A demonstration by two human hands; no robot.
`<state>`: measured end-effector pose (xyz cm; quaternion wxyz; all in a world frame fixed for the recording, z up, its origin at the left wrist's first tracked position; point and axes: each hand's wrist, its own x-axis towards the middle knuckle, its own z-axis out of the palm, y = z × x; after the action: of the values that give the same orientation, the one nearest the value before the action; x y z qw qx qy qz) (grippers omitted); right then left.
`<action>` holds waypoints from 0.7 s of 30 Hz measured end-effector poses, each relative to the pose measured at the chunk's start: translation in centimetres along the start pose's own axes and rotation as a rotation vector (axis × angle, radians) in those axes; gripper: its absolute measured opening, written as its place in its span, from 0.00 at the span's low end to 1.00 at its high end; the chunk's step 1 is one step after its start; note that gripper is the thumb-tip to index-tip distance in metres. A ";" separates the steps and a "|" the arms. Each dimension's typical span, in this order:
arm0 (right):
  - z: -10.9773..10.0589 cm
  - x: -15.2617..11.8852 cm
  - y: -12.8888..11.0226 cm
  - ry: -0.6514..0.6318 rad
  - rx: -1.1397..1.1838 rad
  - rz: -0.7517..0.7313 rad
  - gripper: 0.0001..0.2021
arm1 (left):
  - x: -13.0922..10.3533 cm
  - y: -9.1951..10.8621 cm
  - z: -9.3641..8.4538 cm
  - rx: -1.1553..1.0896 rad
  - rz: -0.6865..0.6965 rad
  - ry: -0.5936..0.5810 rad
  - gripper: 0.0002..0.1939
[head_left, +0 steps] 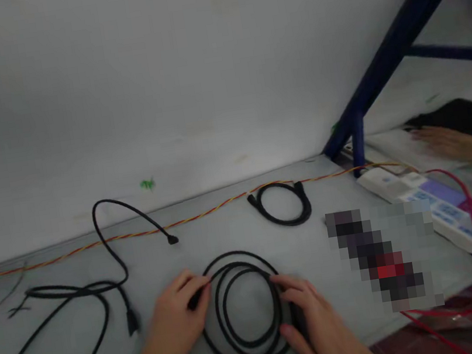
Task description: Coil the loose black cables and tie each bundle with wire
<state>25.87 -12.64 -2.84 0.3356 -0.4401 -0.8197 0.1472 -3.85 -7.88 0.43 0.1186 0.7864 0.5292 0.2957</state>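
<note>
A black cable (230,265) lies in several loose loops on the grey table, between my two hands. At the left side of the coil, my left hand (184,303) is closed around one end of this cable, and a dark plug-like piece shows between thumb and fingers. My right hand (308,317) grips the right side of the loops, fingers above and thumb below. Part of a dark piece shows under its palm; its shape is hidden. The loops are roughly round, with the outer one wider than the inner ones.
Another black cable (114,254) with plugs sprawls on the left. A small coiled cable (287,222) lies near the wall. A twisted red-yellow wire (214,208) runs along the back. On the right are a blurred-out object (376,256), a blue metal frame (380,72), a white-purple box (435,200) and another person's hand (461,140).
</note>
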 end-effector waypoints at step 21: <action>0.5 0.8 -0.9 -0.122 -0.047 -0.022 0.20 | -5.6 -0.2 -5.4 0.165 0.247 -0.301 0.24</action>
<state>24.64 -12.43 -2.37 0.2764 -0.4292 -0.8465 0.1510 -8.65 -13.55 2.73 0.0942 0.8877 0.4274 0.1428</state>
